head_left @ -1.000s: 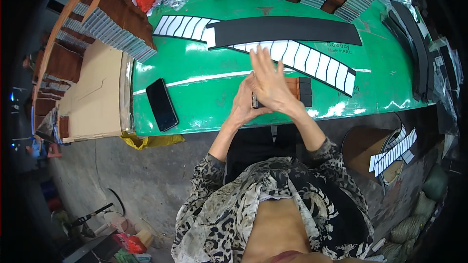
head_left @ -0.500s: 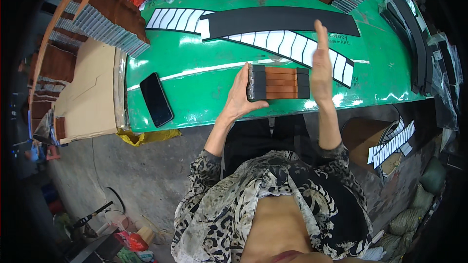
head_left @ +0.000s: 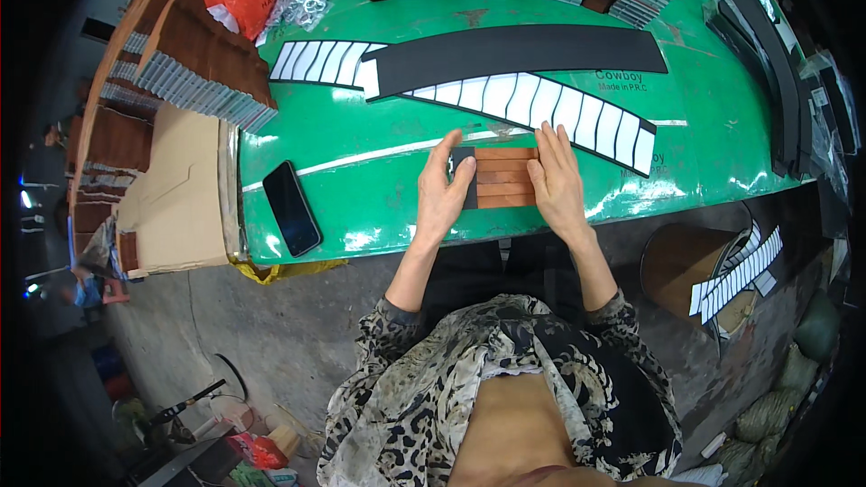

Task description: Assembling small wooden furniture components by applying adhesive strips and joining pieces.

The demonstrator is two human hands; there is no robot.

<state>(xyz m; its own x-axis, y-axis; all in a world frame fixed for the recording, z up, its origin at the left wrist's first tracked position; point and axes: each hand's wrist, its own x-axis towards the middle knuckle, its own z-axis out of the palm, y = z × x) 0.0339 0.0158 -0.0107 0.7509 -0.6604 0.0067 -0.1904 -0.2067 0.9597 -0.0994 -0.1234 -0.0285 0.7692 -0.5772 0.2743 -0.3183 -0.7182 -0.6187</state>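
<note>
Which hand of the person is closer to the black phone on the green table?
Left. The left hand lies between the black phone and the brown stack; the right hand is beyond that stack, farther away.

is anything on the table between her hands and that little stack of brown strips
Nothing visible. The left hand and right hand already press against the two ends of the brown strip stack on the green table. The black phone lies well off to the left, apart from them.

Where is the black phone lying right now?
In the head view, the black phone lies on the green table, near its front edge, left of the left hand.
</note>
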